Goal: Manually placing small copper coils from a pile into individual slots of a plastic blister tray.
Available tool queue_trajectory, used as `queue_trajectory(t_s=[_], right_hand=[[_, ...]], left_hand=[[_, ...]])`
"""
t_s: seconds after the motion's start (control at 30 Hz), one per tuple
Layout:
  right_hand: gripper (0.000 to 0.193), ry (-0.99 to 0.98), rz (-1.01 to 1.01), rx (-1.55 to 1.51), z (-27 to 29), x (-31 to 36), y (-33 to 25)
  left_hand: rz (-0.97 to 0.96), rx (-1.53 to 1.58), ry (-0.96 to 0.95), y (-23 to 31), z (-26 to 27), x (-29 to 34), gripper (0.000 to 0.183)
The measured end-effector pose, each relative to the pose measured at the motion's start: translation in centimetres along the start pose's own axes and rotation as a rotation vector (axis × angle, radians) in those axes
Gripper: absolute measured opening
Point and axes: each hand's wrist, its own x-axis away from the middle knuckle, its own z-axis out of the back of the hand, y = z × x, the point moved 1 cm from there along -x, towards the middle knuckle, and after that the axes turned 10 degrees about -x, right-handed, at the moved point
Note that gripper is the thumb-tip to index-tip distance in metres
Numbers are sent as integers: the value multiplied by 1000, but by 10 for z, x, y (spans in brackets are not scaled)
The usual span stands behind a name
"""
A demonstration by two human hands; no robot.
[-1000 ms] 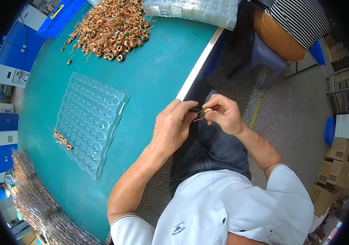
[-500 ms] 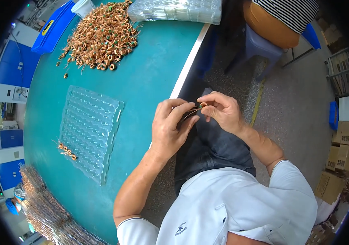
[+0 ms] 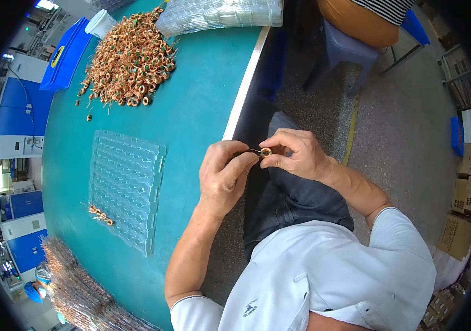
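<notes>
A small toroidal coil [image 3: 266, 152] wound with copper wire is held between both hands, past the table's right edge and above my lap. My right hand [image 3: 296, 153] pinches the ring between thumb and forefinger. On the other side, my left hand [image 3: 223, 172] pinches the coil's wire leads, thumb against forefinger. A clear plastic tray [image 3: 127, 187] with rows of pockets lies on the green table left of my hands. A short row of copper coils [image 3: 101, 215] sits in its near left corner, leads pointing left.
A large heap of copper coils [image 3: 128, 60] covers the far part of the table [image 3: 202, 71]. Beside it are stacked clear trays [image 3: 219, 15], a white cup [image 3: 101, 24] and a blue bin [image 3: 65, 58]. Filled trays [image 3: 81, 287] stand near left. A person sits on a stool [image 3: 351, 44].
Both hands have come slightly down and left in the picture, and the coil's ring now faces up more plainly between them. The whole view has shifted a little.
</notes>
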Motion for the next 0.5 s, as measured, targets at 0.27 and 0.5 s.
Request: queue_trajectory(t_s=[0.27, 0.5], right_hand=[[28, 24, 60, -36, 0, 3, -1], [27, 301, -32, -219, -17, 13, 7]], left_hand=[[674, 328, -270, 8, 1, 1, 11], [914, 904, -247, 19, -8, 10, 59]])
